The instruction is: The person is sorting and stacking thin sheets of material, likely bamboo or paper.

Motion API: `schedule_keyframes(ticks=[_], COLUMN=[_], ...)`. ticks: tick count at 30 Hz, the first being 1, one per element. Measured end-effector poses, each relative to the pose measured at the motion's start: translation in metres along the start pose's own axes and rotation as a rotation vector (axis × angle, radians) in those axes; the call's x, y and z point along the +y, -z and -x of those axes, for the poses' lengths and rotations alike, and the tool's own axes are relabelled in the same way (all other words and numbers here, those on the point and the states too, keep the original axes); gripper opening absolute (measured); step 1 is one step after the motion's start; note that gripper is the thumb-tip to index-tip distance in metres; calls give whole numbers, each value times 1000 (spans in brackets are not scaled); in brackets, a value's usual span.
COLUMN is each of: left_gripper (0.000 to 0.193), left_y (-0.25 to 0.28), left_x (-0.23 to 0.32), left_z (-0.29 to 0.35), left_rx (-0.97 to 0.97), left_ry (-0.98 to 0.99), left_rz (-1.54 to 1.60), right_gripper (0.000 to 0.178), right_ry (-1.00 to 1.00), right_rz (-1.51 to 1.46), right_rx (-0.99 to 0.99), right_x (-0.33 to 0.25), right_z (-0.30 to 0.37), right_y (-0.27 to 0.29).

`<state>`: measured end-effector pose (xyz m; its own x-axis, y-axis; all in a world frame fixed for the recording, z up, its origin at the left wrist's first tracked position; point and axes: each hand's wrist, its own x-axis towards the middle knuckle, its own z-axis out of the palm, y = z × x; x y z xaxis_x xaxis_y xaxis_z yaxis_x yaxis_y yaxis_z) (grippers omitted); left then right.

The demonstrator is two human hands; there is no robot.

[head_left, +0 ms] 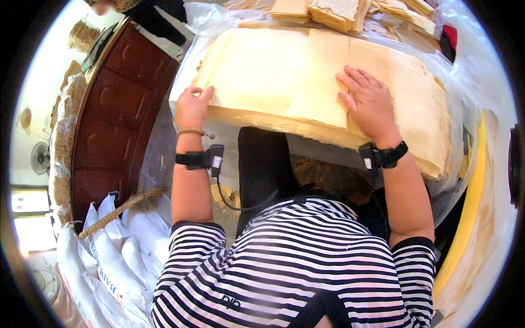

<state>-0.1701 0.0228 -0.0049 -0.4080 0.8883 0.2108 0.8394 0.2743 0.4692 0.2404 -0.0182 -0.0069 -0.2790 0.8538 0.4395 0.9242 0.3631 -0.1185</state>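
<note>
So, progress check: a thick stack of pale yellow sheets [262, 68] is set right in front of the torso, with cloudy plastic sheeting [478, 68] draped around its far and right sides. The near left corner is pinched between thumb and fingers of the left hand [192, 106], though how many layers are caught can't be told. Nothing is gripped by the right hand [372, 104]; it's laid palm-down on the top, fingers loosely spread.

As for what's done, the sheets are piled flat and roughly lined up, so the stacking looks pretty far along. An edge is seen across the top near the middle, as if one sheet is laid partly over another. The right end is left ragged, with lower layers poking out, so some evening-up is probably left. More sheets are heaped in smaller piles [333, 11] beyond; whether those are finished or waiting can't be told.
</note>
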Motion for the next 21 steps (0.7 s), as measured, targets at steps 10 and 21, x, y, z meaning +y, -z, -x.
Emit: schedule_keyframes(ticks=[10, 21], left_gripper=[36, 28], left_y=[-3, -12], left_x=[-11, 61], left_z=[-13, 18], left_rx=[-102, -163], left_ry=[-14, 248], left_rz=[182, 1288], right_gripper=[39, 38], right_ry=[-20, -32], right_rz=[0, -41], right_rx=[2, 41], right_x=[-4, -2], right_z=[1, 1], right_y=[3, -5])
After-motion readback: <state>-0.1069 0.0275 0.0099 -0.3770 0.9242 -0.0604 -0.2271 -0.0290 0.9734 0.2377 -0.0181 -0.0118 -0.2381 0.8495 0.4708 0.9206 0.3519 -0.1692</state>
